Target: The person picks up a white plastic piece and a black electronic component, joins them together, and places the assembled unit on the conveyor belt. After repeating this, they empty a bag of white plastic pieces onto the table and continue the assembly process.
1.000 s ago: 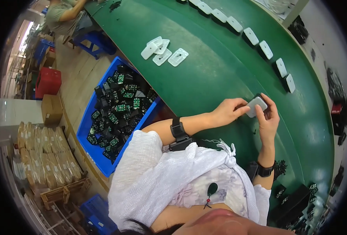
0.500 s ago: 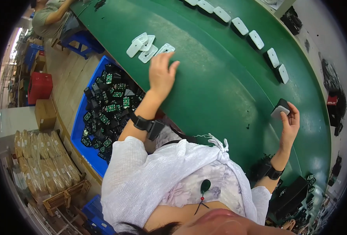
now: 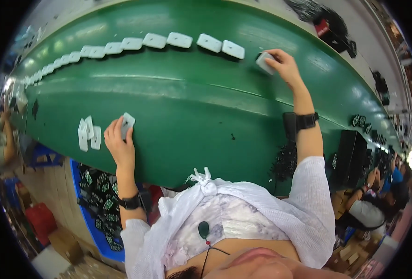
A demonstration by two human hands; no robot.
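White cover sits pinched between thumb and fingers of left hand, few loose covers just left of those fingers; right hand pinching white-topped case, long row of similar ones off left of its fingertips

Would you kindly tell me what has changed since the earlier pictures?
The left hand came off the black-and-white block, went left and took hold of a white rectangular cover. The right hand carried the block outward, toward the row of white-topped blocks. The other white covers stayed put.
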